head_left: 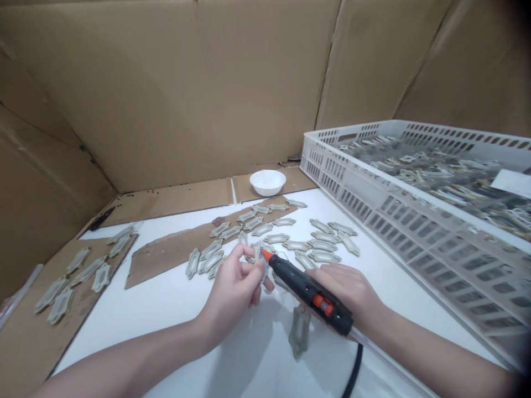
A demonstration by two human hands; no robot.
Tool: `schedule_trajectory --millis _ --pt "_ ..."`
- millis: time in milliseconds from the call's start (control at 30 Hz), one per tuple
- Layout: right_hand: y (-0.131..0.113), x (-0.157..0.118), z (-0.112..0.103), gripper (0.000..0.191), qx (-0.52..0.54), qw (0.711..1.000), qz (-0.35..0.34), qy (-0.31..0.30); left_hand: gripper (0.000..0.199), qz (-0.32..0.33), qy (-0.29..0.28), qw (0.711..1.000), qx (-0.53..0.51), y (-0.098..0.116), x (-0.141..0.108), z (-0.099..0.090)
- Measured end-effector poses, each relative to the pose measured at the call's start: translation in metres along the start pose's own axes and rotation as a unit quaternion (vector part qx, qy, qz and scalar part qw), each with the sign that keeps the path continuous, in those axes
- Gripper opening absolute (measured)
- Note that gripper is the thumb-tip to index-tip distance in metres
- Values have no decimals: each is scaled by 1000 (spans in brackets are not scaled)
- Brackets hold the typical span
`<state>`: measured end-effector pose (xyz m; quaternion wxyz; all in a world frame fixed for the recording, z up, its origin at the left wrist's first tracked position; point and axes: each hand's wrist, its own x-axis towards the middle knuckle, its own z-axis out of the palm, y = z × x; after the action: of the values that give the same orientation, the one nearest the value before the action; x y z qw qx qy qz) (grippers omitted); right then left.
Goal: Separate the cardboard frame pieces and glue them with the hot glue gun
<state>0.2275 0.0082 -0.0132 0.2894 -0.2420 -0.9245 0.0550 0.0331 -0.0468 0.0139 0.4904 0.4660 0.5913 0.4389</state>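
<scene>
Near the middle of the head view, my left hand [238, 279] pinches a small grey frame-shaped piece [259, 260] above the white table. My right hand [348, 284] is wrapped round a black and orange glue gun [309, 287], with a glue stick trailing from its rear. The orange nozzle touches or nearly touches the held piece. Below the gun, another grey piece [299, 331] lies on the table. Several similar pieces [323, 245] lie loosely behind my hands. The fingertips of my right hand are partly hidden by the gun.
A white bowl [267, 183] stands at the back. To the right is a white plastic crate [352, 182] full of small parts. More grey pieces [61, 305] lie on cardboard [25, 337] at the left. A black cord [354, 373] runs down from the gun. Cardboard walls [186, 94] surround the table.
</scene>
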Motion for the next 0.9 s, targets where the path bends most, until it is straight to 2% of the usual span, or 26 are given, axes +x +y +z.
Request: schedule_trajectory --millis 567,700,900 --pt "-7 0 0 6 19 1000 9 2 17 27 33 995 86 -3 0 1" --pt "-10 -1 2 3 3 1000 27 8 17 38 40 994 99 -5 2 0" --pt "-12 0 2 4 11 997 74 -31 15 59 36 993 100 -10 6 0"
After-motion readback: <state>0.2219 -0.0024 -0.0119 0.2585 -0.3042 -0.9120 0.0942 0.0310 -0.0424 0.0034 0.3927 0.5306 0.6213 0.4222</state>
